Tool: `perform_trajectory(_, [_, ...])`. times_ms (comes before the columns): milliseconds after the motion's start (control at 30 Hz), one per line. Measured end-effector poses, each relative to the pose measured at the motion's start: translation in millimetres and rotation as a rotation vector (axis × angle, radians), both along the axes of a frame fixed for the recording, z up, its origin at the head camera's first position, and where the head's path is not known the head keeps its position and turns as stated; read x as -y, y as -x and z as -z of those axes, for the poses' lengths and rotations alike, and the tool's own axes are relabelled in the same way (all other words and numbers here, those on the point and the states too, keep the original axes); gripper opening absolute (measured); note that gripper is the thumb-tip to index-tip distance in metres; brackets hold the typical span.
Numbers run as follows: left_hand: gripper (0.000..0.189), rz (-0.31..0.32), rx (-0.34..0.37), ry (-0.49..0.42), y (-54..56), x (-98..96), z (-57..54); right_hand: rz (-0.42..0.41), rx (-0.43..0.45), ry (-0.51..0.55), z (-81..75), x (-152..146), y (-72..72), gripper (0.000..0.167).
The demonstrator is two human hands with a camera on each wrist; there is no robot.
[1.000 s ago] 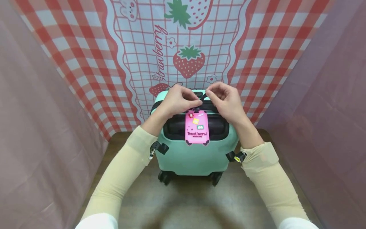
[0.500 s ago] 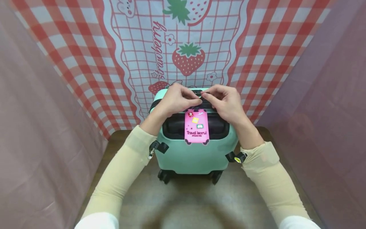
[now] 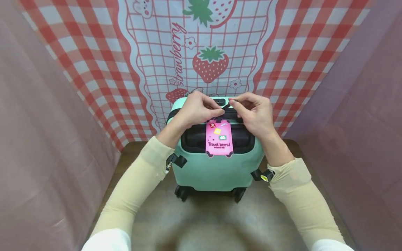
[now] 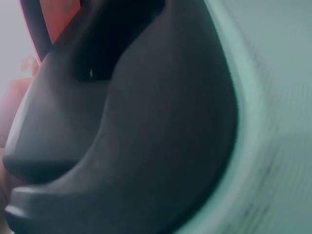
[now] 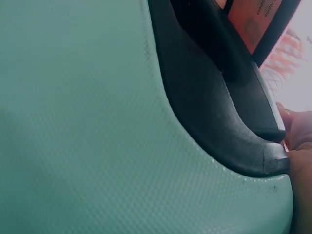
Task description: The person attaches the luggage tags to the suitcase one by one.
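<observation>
A mint-green suitcase (image 3: 216, 174) stands on the table with its black handle across the top. From that handle hangs a pink luggage tag (image 3: 218, 143) printed "Travel World", lying over the black recess. My left hand (image 3: 201, 109) pinches the tag's short black strap (image 3: 226, 106) just above the tag. The right hand (image 3: 255, 113) pinches the strap's other end between thumb and forefinger, a little up and to the right. In the right wrist view, the back of the luggage tag (image 5: 256, 24) shows small print, and part of my hand appears at the right edge.
The suitcase's black wheels (image 3: 181, 192) rest on a brown tabletop (image 3: 207, 226). Behind it hangs a red-and-white checked strawberry cloth (image 3: 220, 45). Pinkish curtains (image 3: 56, 139) close in both sides. A black camera (image 3: 268, 174) sits on the right wrist, another on the left.
My right fingertips came in close to the left ones half a second ago, and now sit farther right with the strap stretched between the hands. The left hand has hardly moved.
</observation>
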State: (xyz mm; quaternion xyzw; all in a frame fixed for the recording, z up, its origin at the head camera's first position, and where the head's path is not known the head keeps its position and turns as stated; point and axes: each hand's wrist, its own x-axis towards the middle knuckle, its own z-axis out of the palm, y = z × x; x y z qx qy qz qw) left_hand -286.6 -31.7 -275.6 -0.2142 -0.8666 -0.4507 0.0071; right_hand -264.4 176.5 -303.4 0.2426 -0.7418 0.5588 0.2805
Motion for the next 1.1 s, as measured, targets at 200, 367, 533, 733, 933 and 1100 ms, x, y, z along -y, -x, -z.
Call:
perform_trajectory(200, [0.019,0.0,0.017,-0.014,2.4,0.1,4.1,-0.002,0.182,-0.032,-4.5,-6,-0.4,0.018])
perform_trajectory(367, [0.021,-0.023,0.005,-0.028,2.7,2.0,6.0,0.004,0.234,-0.039,-4.9,-6,2.1,0.023])
perform_trajectory(533, [0.02,-0.021,-0.04,-0.027,4.1,1.9,6.7,0.006,0.247,-0.045,-5.0,-5,6.5,0.025])
perform_trajectory(733, [0.022,-0.044,-0.168,0.024,4.6,2.5,8.3,0.07,0.232,-0.187,-12.3,-18,8.3,0.028])
perform_trajectory(933, [0.023,-0.085,-0.432,0.096,-4.8,28.0,7.4,0.169,0.188,-0.401,-17.2,-44,5.1,0.033])
perform_trajectory(1100, [0.031,-0.167,-0.575,0.206,-17.2,72.1,5.7,0.229,0.137,-0.532,-13.8,-79,-0.5,0.042])
